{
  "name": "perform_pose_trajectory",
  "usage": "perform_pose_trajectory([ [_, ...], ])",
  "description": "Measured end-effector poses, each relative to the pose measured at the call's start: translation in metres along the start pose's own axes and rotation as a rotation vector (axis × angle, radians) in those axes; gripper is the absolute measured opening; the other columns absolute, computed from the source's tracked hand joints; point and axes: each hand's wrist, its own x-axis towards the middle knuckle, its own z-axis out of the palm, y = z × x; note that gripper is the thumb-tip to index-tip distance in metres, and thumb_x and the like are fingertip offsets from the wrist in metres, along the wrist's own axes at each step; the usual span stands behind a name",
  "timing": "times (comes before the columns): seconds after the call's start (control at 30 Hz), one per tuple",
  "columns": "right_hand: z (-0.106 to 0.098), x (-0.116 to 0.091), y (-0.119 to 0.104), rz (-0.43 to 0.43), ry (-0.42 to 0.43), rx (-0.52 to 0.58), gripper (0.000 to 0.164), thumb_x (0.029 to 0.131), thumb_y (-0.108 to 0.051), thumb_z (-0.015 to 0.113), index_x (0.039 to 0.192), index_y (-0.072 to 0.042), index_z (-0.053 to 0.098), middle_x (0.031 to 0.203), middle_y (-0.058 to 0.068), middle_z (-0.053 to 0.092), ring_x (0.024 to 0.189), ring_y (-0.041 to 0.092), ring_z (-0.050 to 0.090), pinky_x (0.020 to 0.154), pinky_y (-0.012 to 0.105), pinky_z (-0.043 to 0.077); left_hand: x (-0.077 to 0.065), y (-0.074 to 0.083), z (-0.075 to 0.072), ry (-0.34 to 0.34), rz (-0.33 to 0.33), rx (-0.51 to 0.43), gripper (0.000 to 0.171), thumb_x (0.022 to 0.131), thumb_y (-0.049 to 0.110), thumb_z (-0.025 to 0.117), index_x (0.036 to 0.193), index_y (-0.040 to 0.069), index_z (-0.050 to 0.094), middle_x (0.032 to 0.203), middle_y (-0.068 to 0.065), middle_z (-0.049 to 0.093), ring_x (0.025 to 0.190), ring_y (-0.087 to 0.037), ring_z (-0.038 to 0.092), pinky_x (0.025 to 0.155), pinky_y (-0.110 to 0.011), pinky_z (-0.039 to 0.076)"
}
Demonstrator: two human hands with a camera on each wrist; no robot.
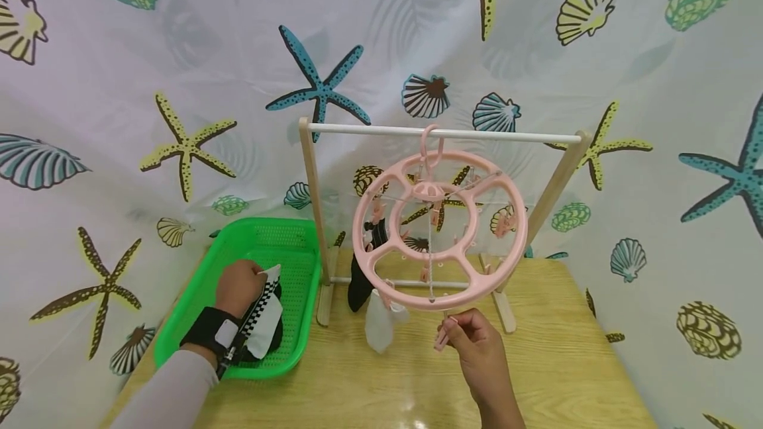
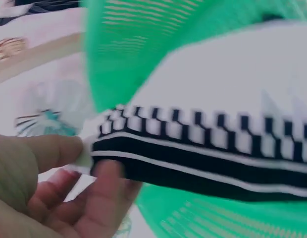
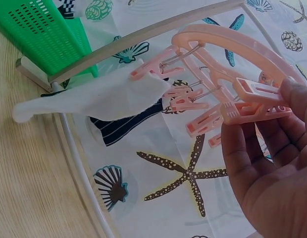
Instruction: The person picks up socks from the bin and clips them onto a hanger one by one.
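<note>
My left hand (image 1: 238, 286) is over the green basket, pinching one end of a white sock (image 2: 232, 69) with black checks and stripes along its edge. The sock stretches across the basket, over dark cloth. My right hand (image 1: 479, 349) squeezes a pink clothespin (image 3: 257, 94) between thumb and fingers at the front rim of a round pink drying hanger (image 1: 459, 298). That clothespin's mouth holds no cloth. From other clips of the hanger hang a white sock (image 3: 104, 96) and a black sock (image 1: 357, 286).
The hanger hooks over the white bar (image 1: 369, 130) of a wooden-legged stand on the wood-grain table (image 1: 566, 363). Left of the stand sits the green basket (image 1: 185, 313). More pink clips (image 3: 188, 99) dangle under the hanger. A sheet printed with shells and starfish hangs behind.
</note>
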Motion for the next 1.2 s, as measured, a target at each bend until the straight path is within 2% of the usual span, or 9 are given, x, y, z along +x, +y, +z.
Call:
perform_pose_trajectory([
  [0.17,-0.001,-0.001,0.0,0.006,-0.005,-0.013,0.02,0.097,-0.008,0.063,0.095,0.011,0.055,0.091,0.017,0.064,0.078,0.02,0.066,0.075,0.032,0.057,-0.006,0.009,-0.014,-0.127,-0.024,-0.085,0.025,0.097,0.009,0.056,0.107,-0.013,0.063,0.094,-0.024,0.064,0.077,-0.033,0.06,0.065,-0.045,0.048],
  [0.27,-0.001,-0.002,0.0,0.0,-0.005,-0.016,0.021,0.098,-0.008,0.063,0.095,0.011,0.055,0.092,0.018,0.064,0.079,0.02,0.066,0.075,0.032,0.057,-0.015,0.02,-0.024,-0.152,-0.036,-0.127,0.029,0.1,0.013,0.055,0.116,-0.01,0.061,0.105,-0.026,0.063,0.089,-0.036,0.061,0.072,-0.047,0.049],
  [0.47,-0.002,-0.002,0.001,0.009,-0.003,-0.007,0.021,0.097,-0.008,0.063,0.095,0.011,0.056,0.094,0.025,0.063,0.079,0.02,0.066,0.075,0.032,0.057,-0.046,0.054,-0.038,-0.073,0.05,-0.191,0.027,0.1,0.014,0.059,0.121,-0.004,0.062,0.109,-0.02,0.065,0.087,-0.03,0.061,0.069,-0.04,0.048],
  [0.6,-0.002,-0.003,0.001,0.009,0.002,-0.004,0.02,0.097,-0.007,0.063,0.096,0.011,0.056,0.094,0.025,0.063,0.08,0.022,0.066,0.075,0.032,0.057,-0.07,0.08,-0.039,-0.012,0.066,-0.287,0.023,0.099,0.015,0.063,0.116,-0.001,0.064,0.107,-0.016,0.067,0.093,-0.028,0.065,0.073,-0.039,0.051],
  [0.73,-0.002,-0.002,0.0,0.002,-0.01,-0.001,0.022,0.097,-0.008,0.063,0.096,0.012,0.055,0.092,0.02,0.064,0.079,0.021,0.066,0.075,0.032,0.057,-0.091,0.1,-0.027,0.0,0.092,-0.36,0.015,0.096,0.014,0.067,0.109,0.006,0.067,0.102,-0.01,0.07,0.087,-0.021,0.068,0.069,-0.034,0.053],
  [0.9,0.0,-0.002,-0.002,0.0,-0.007,-0.003,0.022,0.097,-0.01,0.064,0.096,0.011,0.056,0.091,0.02,0.064,0.078,0.019,0.066,0.075,0.032,0.057,-0.114,0.119,0.005,0.006,0.27,-0.37,0.014,0.088,0.005,0.075,0.099,0.013,0.071,0.092,0.004,0.069,0.079,-0.01,0.066,0.066,-0.027,0.053],
  [1.0,-0.001,-0.004,-0.002,0.0,0.011,-0.011,0.021,0.097,-0.008,0.064,0.096,0.011,0.056,0.09,0.019,0.065,0.078,0.019,0.066,0.074,0.032,0.057,-0.131,0.133,0.025,0.012,0.34,-0.388,0.016,0.086,0.003,0.076,0.094,0.016,0.071,0.089,0.008,0.067,0.078,-0.006,0.063,0.067,-0.026,0.053],
  [1.07,0.0,-0.004,-0.002,-0.003,0.016,-0.012,0.019,0.097,-0.007,0.064,0.095,0.011,0.057,0.089,0.019,0.065,0.078,0.019,0.066,0.074,0.032,0.057,-0.142,0.141,0.037,-0.018,0.343,-0.442,0.014,0.087,0.004,0.075,0.093,0.016,0.071,0.089,0.008,0.067,0.077,-0.005,0.063,0.065,-0.025,0.053],
  [1.2,0.002,-0.005,-0.003,-0.028,0.008,-0.005,0.019,0.097,-0.006,0.063,0.096,0.012,0.057,0.087,0.018,0.066,0.077,0.021,0.066,0.074,0.032,0.057,-0.154,0.155,0.057,-0.157,0.314,-0.549,0.006,0.092,0.012,0.072,0.097,0.015,0.072,0.092,0.006,0.067,0.078,-0.005,0.062,0.065,-0.024,0.053],
])
